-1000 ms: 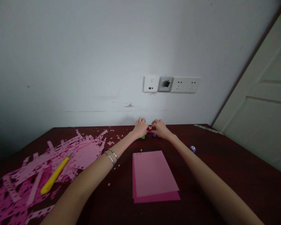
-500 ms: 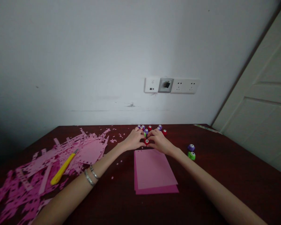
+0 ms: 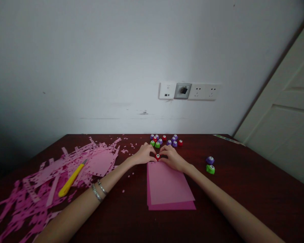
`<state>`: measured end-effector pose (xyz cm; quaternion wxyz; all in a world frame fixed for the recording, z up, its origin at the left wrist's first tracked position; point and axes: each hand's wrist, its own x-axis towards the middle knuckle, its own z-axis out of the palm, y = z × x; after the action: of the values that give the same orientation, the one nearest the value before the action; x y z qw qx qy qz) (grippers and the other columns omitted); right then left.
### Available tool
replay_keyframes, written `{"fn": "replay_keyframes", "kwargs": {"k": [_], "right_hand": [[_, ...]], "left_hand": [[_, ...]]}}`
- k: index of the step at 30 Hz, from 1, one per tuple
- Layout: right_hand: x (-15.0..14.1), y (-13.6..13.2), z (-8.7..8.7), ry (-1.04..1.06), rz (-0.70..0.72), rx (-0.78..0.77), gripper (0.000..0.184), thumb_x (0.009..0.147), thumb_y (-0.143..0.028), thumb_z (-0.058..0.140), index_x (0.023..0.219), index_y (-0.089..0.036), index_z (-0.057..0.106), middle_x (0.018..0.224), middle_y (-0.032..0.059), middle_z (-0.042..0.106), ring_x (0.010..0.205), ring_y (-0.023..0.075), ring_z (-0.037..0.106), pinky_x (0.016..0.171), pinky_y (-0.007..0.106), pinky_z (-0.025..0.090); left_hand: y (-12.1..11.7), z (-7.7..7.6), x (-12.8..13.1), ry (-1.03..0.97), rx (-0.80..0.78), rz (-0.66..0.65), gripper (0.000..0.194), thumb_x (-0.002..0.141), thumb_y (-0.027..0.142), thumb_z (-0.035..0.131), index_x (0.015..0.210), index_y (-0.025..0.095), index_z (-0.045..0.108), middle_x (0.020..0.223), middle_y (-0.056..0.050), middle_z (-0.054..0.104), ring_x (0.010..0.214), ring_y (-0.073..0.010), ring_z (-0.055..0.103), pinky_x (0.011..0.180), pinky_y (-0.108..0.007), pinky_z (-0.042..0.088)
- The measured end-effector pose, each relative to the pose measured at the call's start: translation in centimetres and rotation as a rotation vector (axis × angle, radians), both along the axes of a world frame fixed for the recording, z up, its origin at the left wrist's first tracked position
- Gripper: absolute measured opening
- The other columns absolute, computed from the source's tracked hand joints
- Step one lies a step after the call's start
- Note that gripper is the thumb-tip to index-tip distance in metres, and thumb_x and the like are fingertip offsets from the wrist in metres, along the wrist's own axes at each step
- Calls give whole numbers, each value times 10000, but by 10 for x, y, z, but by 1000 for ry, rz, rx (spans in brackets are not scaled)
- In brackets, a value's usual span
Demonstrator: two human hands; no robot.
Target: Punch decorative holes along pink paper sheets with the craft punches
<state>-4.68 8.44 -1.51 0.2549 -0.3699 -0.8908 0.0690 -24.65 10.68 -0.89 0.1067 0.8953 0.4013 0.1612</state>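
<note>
A small red paper punch (image 3: 157,157) with a white top sits at the far edge of the stacked pink paper sheets (image 3: 169,185). My left hand (image 3: 145,154) closes on the punch from the left, thumb and fingers curled against it. From the right, my right hand (image 3: 172,157) pinches the same punch, partly lying over the paper's top corner. How far the paper goes into the punch is hidden. Just beyond my fingers stand green paper punches (image 3: 157,144), with several purple paper punches (image 3: 174,143) and more red ones around them.
Punched pink paper scraps (image 3: 53,175) heap up on the left, with a yellow craft knife (image 3: 72,179) lying on them. On the right are a purple punch (image 3: 210,160) and a green punch (image 3: 210,169). A wall with sockets (image 3: 202,91) rises behind the dark table (image 3: 243,189).
Both hands have drawn slightly back toward the paper with the red punch, which now meets its far edge. The punches behind, partly covered before, show more fully.
</note>
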Motion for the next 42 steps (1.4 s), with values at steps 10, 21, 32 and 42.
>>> {"fn": "replay_keyframes", "kwargs": {"k": [10,21,32,42], "right_hand": [[3,3,-1,3,16,-56,174,775,-247,617,936,-219,677,963,63,573,912,199,489,812,350,393],[20,-1,22,-143,-16,-206,266,722,-336,631,939,-190,678,934,71,622,867,215,548,754,309,417],[23,3,12,-121,-14,-359,330,675,-332,642,940,-136,659,833,68,651,694,169,581,600,253,425],[20,1,17,-133,-2,-320,239,666,-279,630,856,-141,674,787,54,627,676,157,549,582,242,403]], "left_hand": [[-5,16,-6,-94,-202,-90,297,686,397,672,898,190,686,873,-33,659,813,-157,555,777,-279,351],[-13,33,-19,88,-355,44,286,597,414,712,672,145,649,636,-8,610,562,-122,528,489,-217,328],[-12,28,-17,137,-409,-18,191,614,324,710,672,150,656,621,4,617,557,-108,528,509,-200,347],[-8,25,-18,80,-437,-46,85,625,216,676,665,144,656,599,14,611,565,-106,538,529,-199,361]]}}
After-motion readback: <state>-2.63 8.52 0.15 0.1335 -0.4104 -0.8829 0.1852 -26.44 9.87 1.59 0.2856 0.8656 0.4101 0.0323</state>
